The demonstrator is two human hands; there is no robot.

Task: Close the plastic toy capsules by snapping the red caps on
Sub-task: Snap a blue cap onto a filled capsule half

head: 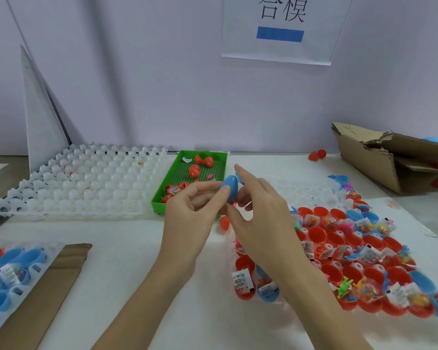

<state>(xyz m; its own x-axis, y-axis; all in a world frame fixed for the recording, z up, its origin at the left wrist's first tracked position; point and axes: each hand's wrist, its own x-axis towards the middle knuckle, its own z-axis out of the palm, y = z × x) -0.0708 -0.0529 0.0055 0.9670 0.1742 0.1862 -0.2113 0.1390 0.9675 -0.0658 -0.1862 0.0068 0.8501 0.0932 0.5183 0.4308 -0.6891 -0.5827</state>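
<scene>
A white paper sign (pixel 278 29) hanging on the wall is showing the large characters "合模", cut off at top; the packet labels are staying illegible.

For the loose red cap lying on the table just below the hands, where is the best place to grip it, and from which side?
Probably across its rounded sides, coming from above. The red cap lies alone on the white table, so nothing crowds it there. Both hands are busy: the left hand and right hand pinch the blue capsule half. Which way its open rim faces is unclear.
</scene>
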